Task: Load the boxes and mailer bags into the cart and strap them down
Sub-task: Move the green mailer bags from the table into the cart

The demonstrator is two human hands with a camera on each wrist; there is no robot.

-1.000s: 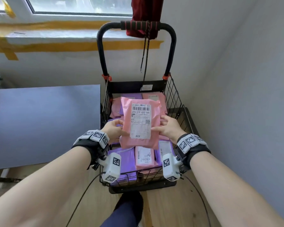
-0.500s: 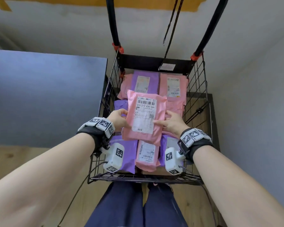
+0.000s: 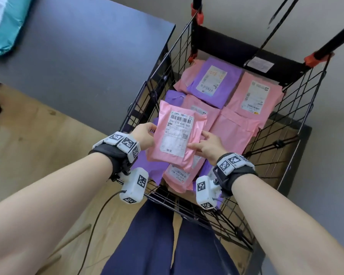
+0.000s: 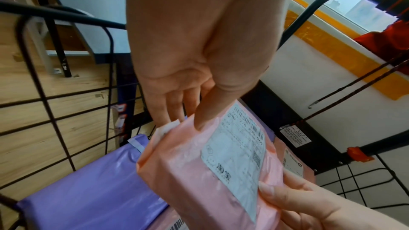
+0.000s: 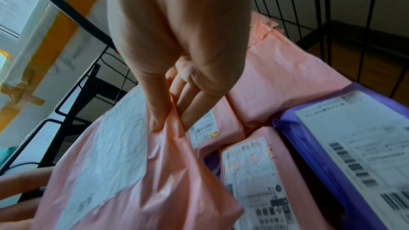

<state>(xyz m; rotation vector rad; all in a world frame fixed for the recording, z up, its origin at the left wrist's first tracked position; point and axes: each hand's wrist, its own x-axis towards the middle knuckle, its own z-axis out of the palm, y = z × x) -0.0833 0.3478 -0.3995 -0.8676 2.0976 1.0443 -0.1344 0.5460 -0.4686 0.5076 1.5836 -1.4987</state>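
From the head view, both hands hold a pink mailer bag (image 3: 179, 137) just above the wire cart (image 3: 298, 108), label up. The left hand (image 3: 144, 136) pinches its left edge and the right hand (image 3: 206, 144) its right edge, so the bag lies between them, equally near each. Its long axis runs toward the cart's black back panel (image 3: 232, 54). Pink and purple bags already cover the cart floor beneath; setting this one down looks like a straight lowering onto them. A teal parcel (image 3: 6, 28) remains on the grey table (image 3: 83, 62) left of the cart.

The left wrist view adds the grip: thumb (image 4: 208, 111) on top, fingers beneath the bag's edge, and a hooked strap cord (image 4: 354, 90) hanging from the cart handle.

The right wrist view shows the thumb (image 5: 155, 107) and fingers squeezing a fold of plastic, with labelled bags packed close underneath.
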